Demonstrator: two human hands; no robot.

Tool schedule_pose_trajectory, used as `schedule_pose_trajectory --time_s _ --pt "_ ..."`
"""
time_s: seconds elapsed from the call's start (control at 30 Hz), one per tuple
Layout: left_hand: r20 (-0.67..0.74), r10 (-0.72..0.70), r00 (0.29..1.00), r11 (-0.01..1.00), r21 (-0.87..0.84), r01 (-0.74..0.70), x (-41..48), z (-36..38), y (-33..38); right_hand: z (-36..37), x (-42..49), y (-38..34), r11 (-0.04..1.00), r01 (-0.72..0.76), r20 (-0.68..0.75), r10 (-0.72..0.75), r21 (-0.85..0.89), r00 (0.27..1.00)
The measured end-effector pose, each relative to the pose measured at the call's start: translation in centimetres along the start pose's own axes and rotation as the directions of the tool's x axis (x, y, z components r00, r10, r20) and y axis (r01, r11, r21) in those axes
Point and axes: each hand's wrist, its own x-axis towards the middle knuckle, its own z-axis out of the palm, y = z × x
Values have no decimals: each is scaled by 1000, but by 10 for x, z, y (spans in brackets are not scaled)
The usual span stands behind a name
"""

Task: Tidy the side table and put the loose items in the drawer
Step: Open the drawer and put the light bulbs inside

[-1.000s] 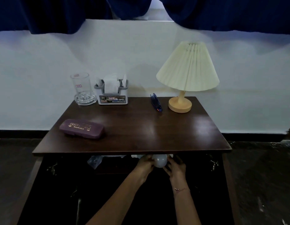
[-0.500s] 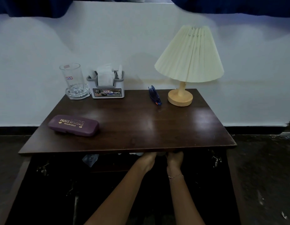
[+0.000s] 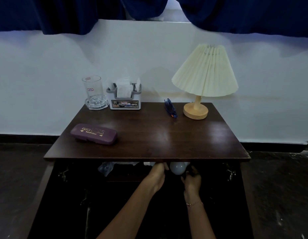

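Dim room: white wall behind, dark blue curtain [image 3: 55,14] across the top of the frame. Dark wood side table [image 3: 149,135] fills the centre.

Still on the tabletop:
- purple spectacle case [image 3: 94,134], left front, lying flat
- glass mug [image 3: 94,94], back left corner
- white tissue holder [image 3: 124,97], just beside the mug
- small blue item [image 3: 170,107], back centre; too small to identify
- lamp [image 3: 203,80] with pleated cream shade, back right

Below the front edge, the drawer [image 3: 125,176] appears pulled out. Its inside is in deep shadow. A crumpled clear plastic bag [image 3: 105,168] shows at its left.

Both arms reach up from the bottom of the frame to the drawer opening. A pale round object [image 3: 178,169] sits just under the table lip, between the two hands. The left hand [image 3: 157,172] lies against its left side, fingertips hidden under the lip. The right hand [image 3: 192,178] has fingers curled at its lower right. Cannot tell whether either hand actually grips it; the shadow is too heavy.

Progress, my reading: early to midway. The round object looks to be going into the drawer, and the bag may already be stowed. The case and the blue item remain as likely loose things. Lamp, mug and tissue holder probably stay put. The drawer also needs closing.
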Motion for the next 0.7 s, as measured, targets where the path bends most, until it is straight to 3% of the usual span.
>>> schedule_pose_trajectory --time_s 0.27,0.43,0.7 --pt "36 -11 999 1000 3 11 -17 -22 -2 8 -5 -3 1000 8 115 -8 -5 993" --pt "41 -28 999 1000 -10 28 -7 -16 2 23 10 -3 988 -23 90 37 -153 995" --pt "-5 -29 1000 999 23 29 6 0 4 20 18 2 994 -28 81 37 -107 996"
